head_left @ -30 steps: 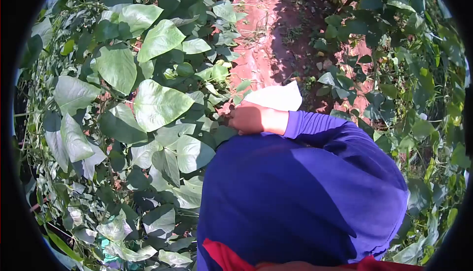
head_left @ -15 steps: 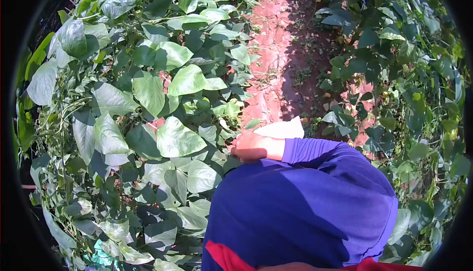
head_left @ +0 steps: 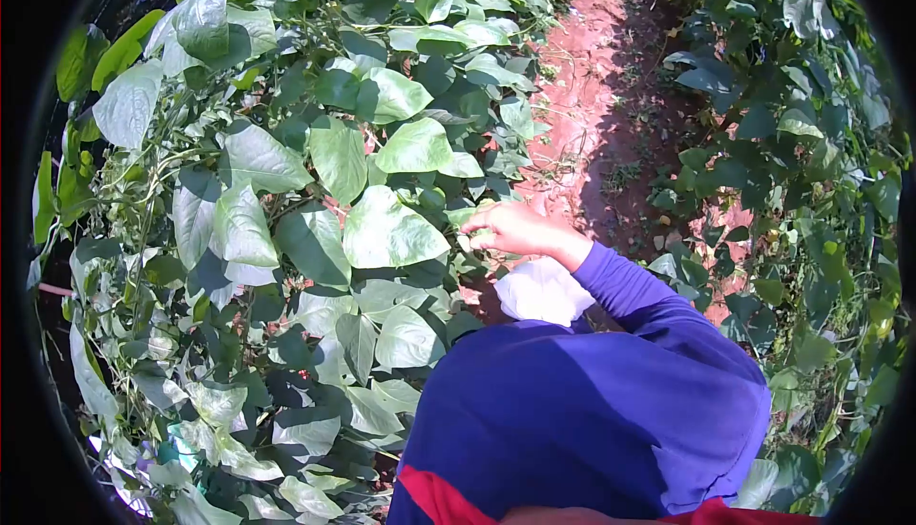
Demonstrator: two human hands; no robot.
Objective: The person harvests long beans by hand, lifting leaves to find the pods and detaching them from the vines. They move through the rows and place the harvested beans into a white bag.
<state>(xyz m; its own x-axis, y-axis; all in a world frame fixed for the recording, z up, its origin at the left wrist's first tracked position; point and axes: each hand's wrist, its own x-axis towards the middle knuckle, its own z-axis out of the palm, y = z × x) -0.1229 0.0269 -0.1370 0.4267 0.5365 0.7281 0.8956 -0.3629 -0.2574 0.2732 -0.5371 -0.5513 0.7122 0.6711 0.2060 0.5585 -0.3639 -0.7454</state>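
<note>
My right hand (head_left: 520, 229), in a blue sleeve, reaches left across the row's edge to the green leaves. Its fingers are bent together at a small leaf (head_left: 463, 215); what lies between them is too small to make out. A broad, heart-shaped leaf (head_left: 393, 229) in full sun is just left of the fingertips. Below the wrist shows a bright white piece (head_left: 544, 291), like cloth or a bag, partly hidden by my blue clothing (head_left: 582, 411). My left hand is out of sight.
Dense leafy vines (head_left: 239, 158) fill the left side. Another row of vines (head_left: 811, 172) stands at the right. Between them runs a reddish soil path (head_left: 582, 77), partly shaded. At the lower left, a teal-green thing (head_left: 176, 449) shows through the leaves.
My right hand has moved up and forward from near my body to the leaves, and the forearm is more stretched out. More of the white piece shows. The whole view has shifted slightly.
</note>
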